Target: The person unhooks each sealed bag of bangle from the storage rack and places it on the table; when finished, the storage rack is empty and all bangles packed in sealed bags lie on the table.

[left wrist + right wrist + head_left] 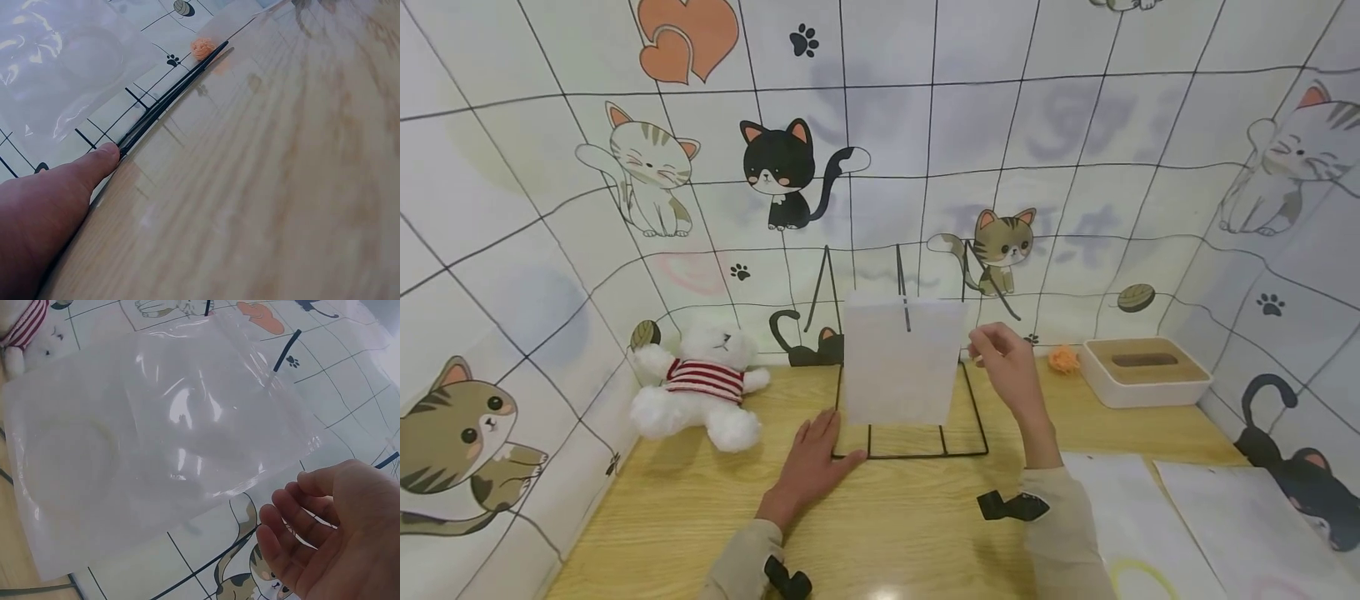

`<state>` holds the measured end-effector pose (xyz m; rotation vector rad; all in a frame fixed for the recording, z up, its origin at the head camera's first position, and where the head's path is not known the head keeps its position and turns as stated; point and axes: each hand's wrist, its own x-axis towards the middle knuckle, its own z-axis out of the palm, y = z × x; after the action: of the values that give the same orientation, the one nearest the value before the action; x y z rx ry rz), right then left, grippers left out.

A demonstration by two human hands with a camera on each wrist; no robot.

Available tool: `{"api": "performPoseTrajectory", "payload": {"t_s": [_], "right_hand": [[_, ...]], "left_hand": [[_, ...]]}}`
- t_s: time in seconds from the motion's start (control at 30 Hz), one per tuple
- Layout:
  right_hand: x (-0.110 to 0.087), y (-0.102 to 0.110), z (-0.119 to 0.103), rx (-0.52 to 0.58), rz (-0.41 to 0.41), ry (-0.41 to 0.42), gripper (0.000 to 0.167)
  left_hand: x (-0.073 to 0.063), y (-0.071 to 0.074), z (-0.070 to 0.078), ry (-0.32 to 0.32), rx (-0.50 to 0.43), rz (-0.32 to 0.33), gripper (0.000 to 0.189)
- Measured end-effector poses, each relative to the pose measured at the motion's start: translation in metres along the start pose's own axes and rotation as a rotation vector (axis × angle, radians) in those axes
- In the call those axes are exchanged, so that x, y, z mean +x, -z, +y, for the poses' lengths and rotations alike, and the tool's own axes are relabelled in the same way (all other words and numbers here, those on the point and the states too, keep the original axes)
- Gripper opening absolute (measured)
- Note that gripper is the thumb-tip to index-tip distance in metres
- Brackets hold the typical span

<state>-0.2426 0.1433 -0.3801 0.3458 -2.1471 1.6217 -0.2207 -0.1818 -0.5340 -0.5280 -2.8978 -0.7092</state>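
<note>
A translucent plastic bag (902, 367) hangs on a black wire rack (976, 412), one prong of which sticks up past the bag's top edge. Through the plastic, a faint ring shape shows in the right wrist view. My left hand (808, 467) rests on the rack's front left corner, fingers spread out, thumb along the front wire. In the left wrist view the thumb (94, 167) touches the dark wire. Just off the bag's upper right edge, my right hand (340, 525) holds nothing, its fingers loosely curled and apart from the plastic.
A white plush bear (700, 387) in a striped shirt sits left of the rack. To the right are a small orange ball (1063, 359) and a white box with a wooden lid (1150, 379). Two flat white sheets (1120, 500) lie at the front right. Cat-patterned walls enclose the table.
</note>
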Motion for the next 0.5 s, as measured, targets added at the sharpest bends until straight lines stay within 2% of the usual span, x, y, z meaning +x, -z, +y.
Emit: {"api": "performPoseTrajectory", "payload": {"t_s": [0.27,0.5], "right_hand": [[-0.002,0.004,-0.008,0.001,0.029,0.003,0.026],[-0.001,-0.001,-0.012,0.020,-0.005,0.000,0.030]], "left_hand": [[0.002,0.000,0.001,-0.013,-0.010,-0.021,0.094],[0.001,-0.001,-0.002,0.009,0.000,-0.019,0.094]]}}
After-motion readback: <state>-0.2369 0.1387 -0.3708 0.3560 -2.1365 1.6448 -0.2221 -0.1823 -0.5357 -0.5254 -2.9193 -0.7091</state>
